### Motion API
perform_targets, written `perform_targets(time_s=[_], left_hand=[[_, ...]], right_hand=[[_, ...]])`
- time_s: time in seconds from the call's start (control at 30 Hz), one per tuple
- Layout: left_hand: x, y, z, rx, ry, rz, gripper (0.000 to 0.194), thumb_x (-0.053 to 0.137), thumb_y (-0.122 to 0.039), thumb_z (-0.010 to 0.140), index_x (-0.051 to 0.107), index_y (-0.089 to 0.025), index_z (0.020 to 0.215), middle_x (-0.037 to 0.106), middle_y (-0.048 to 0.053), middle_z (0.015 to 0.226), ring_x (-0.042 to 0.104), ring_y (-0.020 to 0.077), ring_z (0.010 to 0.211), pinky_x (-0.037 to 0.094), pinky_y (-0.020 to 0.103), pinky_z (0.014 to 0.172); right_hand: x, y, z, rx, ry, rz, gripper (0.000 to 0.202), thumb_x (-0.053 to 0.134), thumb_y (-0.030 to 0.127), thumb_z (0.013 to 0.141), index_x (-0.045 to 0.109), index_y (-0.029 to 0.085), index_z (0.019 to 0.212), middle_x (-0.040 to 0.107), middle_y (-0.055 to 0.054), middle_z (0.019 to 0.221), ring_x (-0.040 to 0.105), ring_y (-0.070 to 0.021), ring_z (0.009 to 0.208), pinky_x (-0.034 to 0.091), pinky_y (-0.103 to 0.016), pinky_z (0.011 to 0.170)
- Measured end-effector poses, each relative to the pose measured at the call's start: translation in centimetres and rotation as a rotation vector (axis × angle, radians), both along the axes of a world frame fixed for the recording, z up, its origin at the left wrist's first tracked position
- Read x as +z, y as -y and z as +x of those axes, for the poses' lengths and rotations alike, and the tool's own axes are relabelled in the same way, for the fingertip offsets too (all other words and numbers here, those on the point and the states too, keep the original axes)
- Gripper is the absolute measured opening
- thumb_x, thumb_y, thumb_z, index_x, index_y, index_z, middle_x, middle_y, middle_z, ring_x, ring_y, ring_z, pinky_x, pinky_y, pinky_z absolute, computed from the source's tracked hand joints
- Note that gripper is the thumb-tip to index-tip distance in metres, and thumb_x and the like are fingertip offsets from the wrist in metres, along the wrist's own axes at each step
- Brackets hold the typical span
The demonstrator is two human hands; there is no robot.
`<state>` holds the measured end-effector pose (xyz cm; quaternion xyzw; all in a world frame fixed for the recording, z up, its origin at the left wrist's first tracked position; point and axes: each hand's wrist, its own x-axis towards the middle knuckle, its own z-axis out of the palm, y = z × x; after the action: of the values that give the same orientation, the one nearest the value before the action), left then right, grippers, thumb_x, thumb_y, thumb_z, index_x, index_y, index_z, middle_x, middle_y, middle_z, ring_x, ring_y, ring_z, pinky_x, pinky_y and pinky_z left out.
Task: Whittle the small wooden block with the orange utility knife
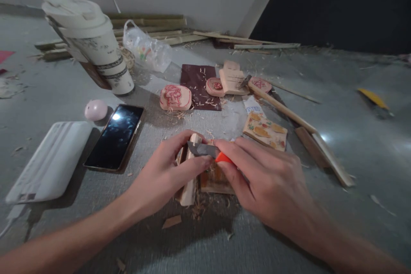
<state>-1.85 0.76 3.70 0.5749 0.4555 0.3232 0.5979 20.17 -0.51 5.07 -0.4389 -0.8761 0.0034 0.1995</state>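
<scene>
While the left hand (163, 173) pinches a pale wooden stick (189, 192) between thumb and fingers, the right hand (272, 173) has its fingers wrapped around an orange-handled knife (205, 150) — blade across the stick's far end, near end jutting free. A phone (115, 137) lies near the left wrist, a patterned block (265, 132) just beyond the right knuckles — rightward, open grey surface (362, 150) stretches toward a yellow-handled tool (374, 97).

The left hand (165, 175) and right hand (272, 180) are bare, and the slightly blurred forearms (96, 219) seem bare too.

Red star (259, 85) on wooden piece (262, 81), paper lettering (253, 108) unreadable
</scene>
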Motion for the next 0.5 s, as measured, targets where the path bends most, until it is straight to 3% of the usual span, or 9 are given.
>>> perform_targets(time_s=[0.5], left_hand=[[-0.97, 0.69, 0.49, 0.082, 0.107, -0.079, 0.026, 0.066, -0.046, 0.099, 0.066, -0.025, 0.113, 0.067, 0.000, 0.101, 0.060, 0.0190, 0.095, 0.046, 0.032, 0.083]], right_hand=[[-0.31, 0.16, -0.71, -0.027, -0.021, 0.040, 0.024, 0.052, 0.026, 0.107, 0.069, 0.018, 0.122, 0.073, -0.004, 0.092, 0.066, -0.0165, 0.075, 0.041, -0.032, 0.064]])
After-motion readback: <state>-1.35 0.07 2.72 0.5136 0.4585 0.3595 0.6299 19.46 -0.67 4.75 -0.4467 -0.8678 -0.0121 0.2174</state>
